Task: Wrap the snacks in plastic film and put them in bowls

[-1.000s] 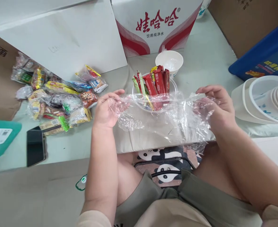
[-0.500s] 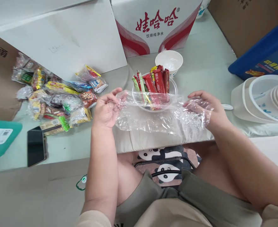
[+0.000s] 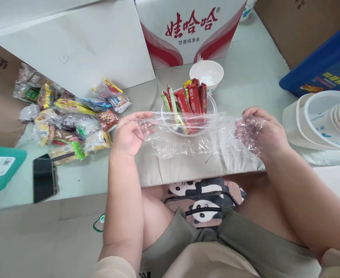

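A sheet of clear plastic wrap (image 3: 184, 144), crumpled along its lower edge, is stretched between my two hands. My left hand (image 3: 129, 133) is closed on its left end, fingers pinching the film. At the other end my right hand (image 3: 265, 133) grips the bunched film, part of which covers the fingers. Behind and partly under the wrap stands a round white tub (image 3: 213, 106) on the table. Red, green and yellow snack packets (image 3: 195, 96) stand upright in the tub; their lower parts show through the film.
A white paper bowl (image 3: 207, 73) is just behind the tub. Wrapped snacks (image 3: 77, 119) lie heaped at left, near a phone (image 3: 44, 178). White containers (image 3: 294, 123) with stacked cups and a blue jug (image 3: 317, 65) stand at right. Cartons (image 3: 193, 31) line the back.
My hands have moved farther apart, the right one shifting rightward. The plastic wrap between them is now stretched wider and tauter along its top edge.
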`<state>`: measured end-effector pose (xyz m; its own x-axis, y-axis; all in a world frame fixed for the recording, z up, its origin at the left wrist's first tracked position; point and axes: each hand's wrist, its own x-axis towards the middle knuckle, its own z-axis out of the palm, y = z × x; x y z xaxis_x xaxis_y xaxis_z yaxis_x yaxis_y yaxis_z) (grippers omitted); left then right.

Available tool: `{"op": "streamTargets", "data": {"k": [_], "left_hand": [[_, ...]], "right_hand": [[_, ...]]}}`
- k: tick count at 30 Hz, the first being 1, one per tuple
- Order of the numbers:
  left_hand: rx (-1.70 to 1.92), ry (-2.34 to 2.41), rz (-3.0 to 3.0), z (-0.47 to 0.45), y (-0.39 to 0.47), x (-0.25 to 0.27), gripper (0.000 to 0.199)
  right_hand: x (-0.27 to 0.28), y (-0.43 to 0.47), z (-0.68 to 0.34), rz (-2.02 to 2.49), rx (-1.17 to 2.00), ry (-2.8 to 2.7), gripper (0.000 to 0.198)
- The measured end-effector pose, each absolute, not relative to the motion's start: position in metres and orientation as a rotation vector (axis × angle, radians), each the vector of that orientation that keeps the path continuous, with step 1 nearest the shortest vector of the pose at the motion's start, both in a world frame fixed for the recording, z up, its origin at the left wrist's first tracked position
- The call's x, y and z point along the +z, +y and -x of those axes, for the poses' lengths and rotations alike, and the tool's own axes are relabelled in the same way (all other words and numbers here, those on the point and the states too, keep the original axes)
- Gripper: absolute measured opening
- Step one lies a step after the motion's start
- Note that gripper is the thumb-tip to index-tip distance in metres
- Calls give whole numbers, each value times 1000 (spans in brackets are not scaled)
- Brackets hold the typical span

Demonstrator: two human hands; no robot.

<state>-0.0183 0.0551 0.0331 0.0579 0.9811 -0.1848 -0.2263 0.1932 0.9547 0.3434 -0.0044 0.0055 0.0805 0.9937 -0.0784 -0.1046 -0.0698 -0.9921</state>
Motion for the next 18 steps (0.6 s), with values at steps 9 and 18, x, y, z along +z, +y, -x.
{"op": "streamTargets", "data": {"k": [9,18], "left_hand": [[1155,1065,-1045,12,48,42,41],[714,728,-1148,-1,24,70,67]], "right_hand": [[8,-3,-343,1217,1107,-877,31],[46,-22,-261,1009,1251,-1519,54]]}}
